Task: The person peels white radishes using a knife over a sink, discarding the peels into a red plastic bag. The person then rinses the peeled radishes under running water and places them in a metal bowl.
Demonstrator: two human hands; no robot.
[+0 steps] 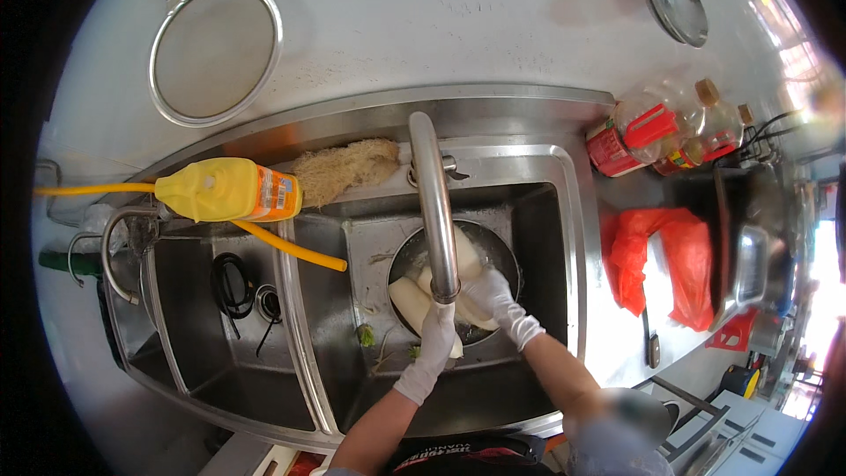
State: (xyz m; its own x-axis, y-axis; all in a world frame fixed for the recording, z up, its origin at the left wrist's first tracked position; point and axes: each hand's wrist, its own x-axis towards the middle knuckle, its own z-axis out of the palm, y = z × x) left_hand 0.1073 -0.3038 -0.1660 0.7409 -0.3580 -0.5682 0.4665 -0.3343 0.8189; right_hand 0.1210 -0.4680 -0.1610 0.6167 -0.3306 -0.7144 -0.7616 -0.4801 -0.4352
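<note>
A round metal basin (pixel 398 248) holding water and several peeled white radishes (pixel 411 304) stands in the right sink compartment. My right hand (pixel 488 292), in a thin white glove, lies over the radishes at the basin's right side; its fingers are partly in the water. Below the faucet's mouth is my left hand (pixel 437 337), gloved too, at the near edge of the basin, with a pale piece showing beside it. The faucet (pixel 433 198) hides part of the basin and the left fingertips. Green leafy tops (pixel 365 335) and thin root scraps lie on the sink floor.
A yellow jug (pixel 225 190), a yellow hose (pixel 291 248) and a fibrous scrubber (pixel 347 170) lie behind and across the sinks. Black tubing (pixel 231 287) rests in the left compartment. At right are plastic bottles (pixel 618 139), a red bag (pixel 691 264) and a knife (pixel 653 349).
</note>
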